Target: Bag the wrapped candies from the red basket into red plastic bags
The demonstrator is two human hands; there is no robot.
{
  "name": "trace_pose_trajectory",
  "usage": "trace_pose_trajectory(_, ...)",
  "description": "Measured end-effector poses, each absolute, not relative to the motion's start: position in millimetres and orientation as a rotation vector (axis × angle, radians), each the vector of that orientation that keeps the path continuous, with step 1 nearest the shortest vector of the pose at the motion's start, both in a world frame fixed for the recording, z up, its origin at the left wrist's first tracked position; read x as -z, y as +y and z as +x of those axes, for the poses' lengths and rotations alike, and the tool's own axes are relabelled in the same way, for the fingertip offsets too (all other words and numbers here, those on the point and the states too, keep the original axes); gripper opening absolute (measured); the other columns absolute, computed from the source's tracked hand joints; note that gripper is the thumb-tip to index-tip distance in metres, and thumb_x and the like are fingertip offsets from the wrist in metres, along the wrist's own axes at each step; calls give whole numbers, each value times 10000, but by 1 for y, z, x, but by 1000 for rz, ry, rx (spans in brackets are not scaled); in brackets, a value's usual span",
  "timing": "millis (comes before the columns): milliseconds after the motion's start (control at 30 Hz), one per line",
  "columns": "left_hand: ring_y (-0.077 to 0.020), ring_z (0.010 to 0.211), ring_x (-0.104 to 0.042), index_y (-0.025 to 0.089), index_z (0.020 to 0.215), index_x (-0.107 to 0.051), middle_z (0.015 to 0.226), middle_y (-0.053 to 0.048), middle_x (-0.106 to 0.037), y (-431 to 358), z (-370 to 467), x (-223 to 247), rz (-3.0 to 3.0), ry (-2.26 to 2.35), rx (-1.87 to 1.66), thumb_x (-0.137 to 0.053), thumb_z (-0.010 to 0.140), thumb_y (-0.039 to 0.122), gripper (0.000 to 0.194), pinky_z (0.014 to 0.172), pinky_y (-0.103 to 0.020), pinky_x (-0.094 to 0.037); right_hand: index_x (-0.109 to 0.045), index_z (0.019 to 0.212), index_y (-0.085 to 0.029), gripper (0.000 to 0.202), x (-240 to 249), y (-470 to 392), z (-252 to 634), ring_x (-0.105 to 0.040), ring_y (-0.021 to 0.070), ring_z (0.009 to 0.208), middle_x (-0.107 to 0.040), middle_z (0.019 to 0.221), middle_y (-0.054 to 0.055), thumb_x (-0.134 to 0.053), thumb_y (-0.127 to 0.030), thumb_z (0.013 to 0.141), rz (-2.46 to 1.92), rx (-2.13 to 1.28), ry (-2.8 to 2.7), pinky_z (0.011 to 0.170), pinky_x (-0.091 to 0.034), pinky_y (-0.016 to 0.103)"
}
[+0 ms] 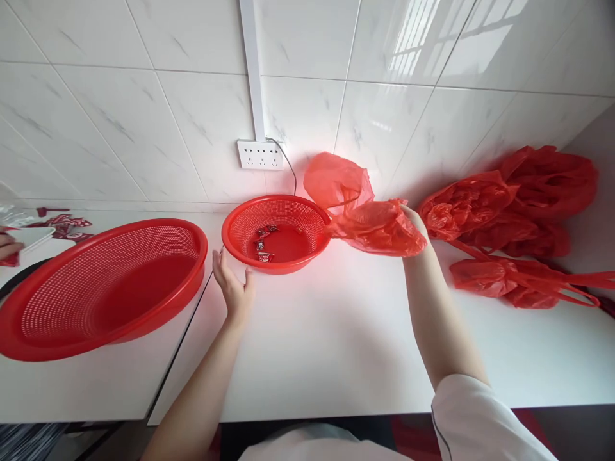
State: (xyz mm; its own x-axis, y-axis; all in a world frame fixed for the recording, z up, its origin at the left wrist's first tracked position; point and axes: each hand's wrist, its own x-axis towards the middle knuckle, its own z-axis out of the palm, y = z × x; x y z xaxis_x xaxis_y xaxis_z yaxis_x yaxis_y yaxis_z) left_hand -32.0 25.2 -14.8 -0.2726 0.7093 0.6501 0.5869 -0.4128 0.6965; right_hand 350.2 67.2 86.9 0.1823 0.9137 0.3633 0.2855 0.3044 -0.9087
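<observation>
A small red plastic colander basket [276, 261] stands against the wall side of the table, with several small wrapped packets [264, 256] on its bottom. My left hand [233, 288] is at its front left edge, fingers apart and holding nothing; whether they touch the rim I cannot tell. Over the basket's right side, my right hand [412, 218] holds up a thin red plastic bag [379, 230], which hides most of its fingers. The bag's loose upper part billows toward the wall.
A larger red colander [158, 326] stands on the left table. Several filled red plastic bags [473, 202] are heaped at the right. Another person's hand [9, 246] is at the far left edge, near red packets [67, 224]. A socket strip [261, 155] is on the wall.
</observation>
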Motion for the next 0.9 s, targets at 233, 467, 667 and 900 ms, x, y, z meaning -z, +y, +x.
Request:
trace_pose_trajectory(233,-329,1379,-328,238,1446,-358,1474,-119,-374,-37,26,-39,2141,1012,-1393,-644,812,343,703,1101,-508,-348,-506,819,-233,325,-84,-4,283,-641,225,798,-608,770,52,-475,-556,835,-1129,-1343,-1175,707,-549,347)
trace_pose_trajectory(467,-211,954,-632,264,1104,-665,1019,-67,-652,-54,48,-20,2063,1152,-1362,-536,862,208,280,843,-317,-518,-271,1454,-327,695,-56,-35,259,-652,229,998,-428,1452,107,-476,-608,852,-1177,-1345,-1341,781,-561,375)
trace_pose_trajectory(667,-120,438,-431,199,552,-478,469,27,-393,-57,25,-13,1314,1397,-1298,-545,860,488,427,423,-235,-376,-440,1350,-330,629,-22,-54,259,-657,163,814,-588,1248,78,-658,-327,760,-1302,-1109,-1446,688,-550,321)
trace_pose_trajectory(900,-113,488,-496,165,681,-587,555,9,-526,-60,-30,10,941,1389,-1383,-644,786,476,334,484,-231,-416,-597,1111,-203,455,-7,-50,296,-631,157,723,-674,998,62,-462,-152,679,-1403,-832,-1273,578,-502,260)
